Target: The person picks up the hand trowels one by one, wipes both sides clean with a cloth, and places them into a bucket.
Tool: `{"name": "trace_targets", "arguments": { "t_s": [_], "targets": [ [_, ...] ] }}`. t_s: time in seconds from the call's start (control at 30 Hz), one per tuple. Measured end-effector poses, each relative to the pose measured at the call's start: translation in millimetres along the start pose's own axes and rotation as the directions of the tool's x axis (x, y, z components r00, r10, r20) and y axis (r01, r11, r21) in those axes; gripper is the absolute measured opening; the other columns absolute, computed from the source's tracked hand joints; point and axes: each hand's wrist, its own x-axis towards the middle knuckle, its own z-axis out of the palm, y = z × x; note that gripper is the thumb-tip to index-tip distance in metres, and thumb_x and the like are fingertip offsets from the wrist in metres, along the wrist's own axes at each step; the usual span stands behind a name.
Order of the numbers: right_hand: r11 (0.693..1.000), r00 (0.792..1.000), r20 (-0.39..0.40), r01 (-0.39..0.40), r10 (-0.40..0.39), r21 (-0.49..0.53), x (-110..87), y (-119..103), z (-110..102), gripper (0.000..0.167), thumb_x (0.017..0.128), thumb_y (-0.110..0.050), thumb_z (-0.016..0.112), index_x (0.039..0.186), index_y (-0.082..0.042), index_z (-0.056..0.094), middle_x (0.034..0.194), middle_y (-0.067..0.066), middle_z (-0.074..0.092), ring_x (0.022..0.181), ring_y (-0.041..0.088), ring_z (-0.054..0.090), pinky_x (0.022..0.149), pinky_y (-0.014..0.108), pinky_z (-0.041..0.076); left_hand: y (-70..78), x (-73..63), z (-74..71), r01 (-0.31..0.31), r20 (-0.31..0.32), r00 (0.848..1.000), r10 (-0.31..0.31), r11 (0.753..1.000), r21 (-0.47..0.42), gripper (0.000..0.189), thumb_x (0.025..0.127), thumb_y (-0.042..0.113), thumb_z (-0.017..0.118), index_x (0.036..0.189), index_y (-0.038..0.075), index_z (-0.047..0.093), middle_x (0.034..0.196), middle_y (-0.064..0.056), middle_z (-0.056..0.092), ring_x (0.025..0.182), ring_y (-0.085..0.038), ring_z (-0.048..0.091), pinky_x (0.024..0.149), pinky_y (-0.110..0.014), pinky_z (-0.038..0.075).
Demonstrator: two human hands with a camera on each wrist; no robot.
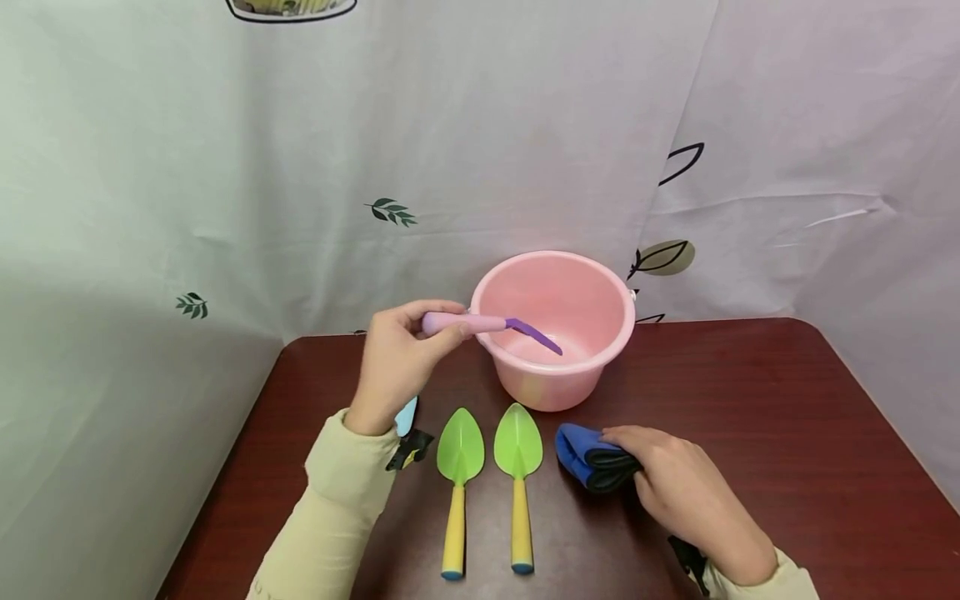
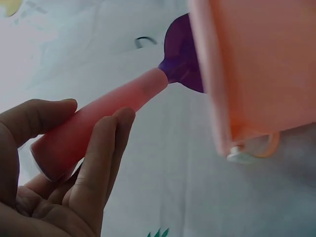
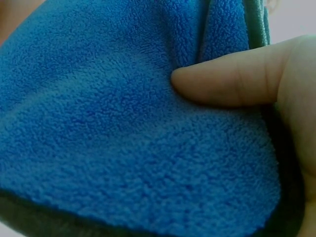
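My left hand [image 1: 405, 354] pinches the pink handle of a trowel with a purple blade [image 1: 534, 335]. That blade reaches over the rim of a pink bucket [image 1: 551, 387], inside its mouth. In the left wrist view, thumb and fingers hold the handle [image 2: 101, 123] while the bucket wall partly hides the blade. My right hand [image 1: 686, 483] grips a folded blue cloth [image 1: 576, 446] with dark edging, to the right of two green trowels. The right wrist view has the thumb pressed on the fluffy blue cloth [image 3: 123, 128].
A green trowel with a yellow handle [image 1: 461, 450] lies beside a matching trowel [image 1: 517, 446] in front of the bucket. A light-blue piece [image 1: 406, 417] shows partly behind my left wrist. A printed curtain [image 1: 480, 150] hangs behind the dark red table [image 1: 742, 392].
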Motion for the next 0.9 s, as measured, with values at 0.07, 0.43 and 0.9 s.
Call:
{"name": "trace_targets", "arguments": {
  "t_s": [0.07,0.43,0.9],
  "targets": [
    [1.0,1.0,0.001,-0.001,0.001,0.0,-0.2,0,0,0.052,0.072,0.013,0.059,0.113,-0.014,0.075,0.113,-0.003,0.072,0.104,0.018,0.069,0.078,0.043,0.057,-3.5,5.5,6.7,-0.012,-0.006,1.0,0.013,0.999,0.05,0.022,0.083,0.026,0.083,0.1,0.012,0.08,0.091,0.001,0.075,0.079,-0.015,0.066,0.066,-0.029,0.055],
    [1.0,1.0,-0.01,0.001,-0.001,-0.001,-0.5,-1,1,0.052,0.071,0.013,0.06,0.113,-0.014,0.075,0.113,-0.004,0.072,0.103,0.018,0.069,0.077,0.043,0.057,-10.7,27.6,29.0,-0.055,-0.032,0.997,0.065,0.963,0.263,0.018,0.084,0.024,0.078,0.095,0.01,0.081,0.082,0.004,0.074,0.066,-0.014,0.057,0.058,-0.031,0.048],
    [1.0,1.0,-0.021,0.019,-0.019,-0.007,-1.2,0,0,0.052,0.07,0.014,0.059,0.112,-0.013,0.075,0.113,-0.003,0.072,0.104,0.018,0.069,0.077,0.042,0.057,-20.3,38.4,49.5,-0.079,0.125,0.992,0.035,0.928,0.364,0.016,0.084,0.015,0.072,0.097,0.011,0.079,0.079,0.003,0.073,0.073,-0.014,0.063,0.069,-0.031,0.051]
  ]
}}
